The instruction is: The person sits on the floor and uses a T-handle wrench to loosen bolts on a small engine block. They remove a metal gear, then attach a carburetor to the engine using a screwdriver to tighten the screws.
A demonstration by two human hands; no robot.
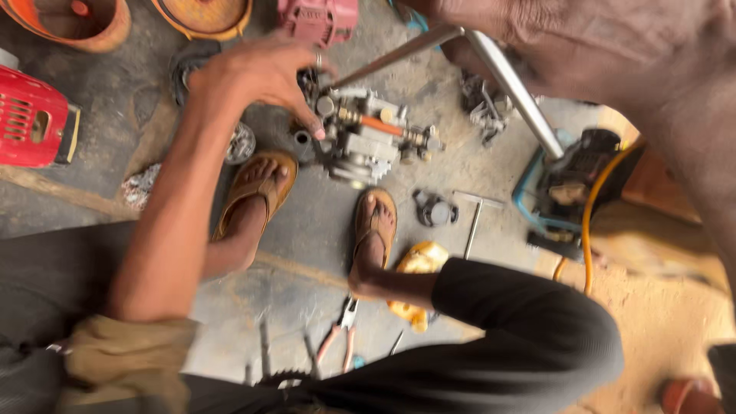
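A grey metal pump assembly (372, 142) with an orange tube across its top sits on the concrete floor just beyond my two sandalled feet (374, 230). My left hand (257, 77) reaches over its left end, fingers curled down on it and thumb against its side. My right hand (491, 19), close to the camera at the top edge, is closed around a metal T-handle wrench (514, 92). The wrench's thin rod points down to the top of the assembly. Its thick tube slants away to the right.
A red engine cover (31, 115) lies at the left, orange tubs (77, 19) at the top. On the floor are red-handled pliers (341, 337), a yellow rag (420, 259), a second T-wrench (474, 222), a black round part (434, 208) and a black motor with an orange hose (575, 172).
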